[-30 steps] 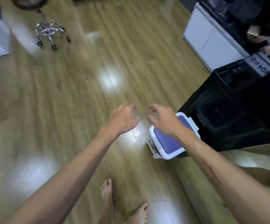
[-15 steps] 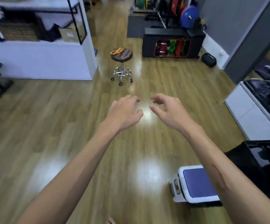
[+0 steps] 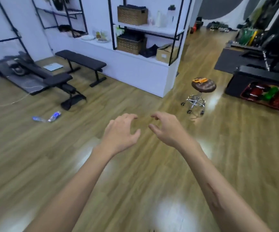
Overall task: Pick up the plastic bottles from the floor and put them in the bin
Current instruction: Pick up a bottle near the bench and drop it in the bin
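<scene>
I hold both hands out in front of me, over the wooden floor (image 3: 35, 164), and neither one carries anything. The left hand (image 3: 121, 131) has its fingers loosely curled with the thumb spread away, and the right hand (image 3: 166, 129) is the same, fingers bent like a relaxed claw. The two hands are near each other but apart.

The plastic bottles (image 3: 46, 117) lie on the floor at about ten o'clock from my hands, well apart from them and just in front of the foot of the black bench (image 3: 60, 81). They look like two clear bottles with blue labels, lying on their sides, end to end; the picture is blurred there, so I cannot tell if they touch. The bin is not in view now.

I judge that these bottles are empty, so very light, thin and easy to crush, and also they can roll away. I would take each one around its middle, with a soft wrap of the fingers, one bottle for each hand.
</scene>
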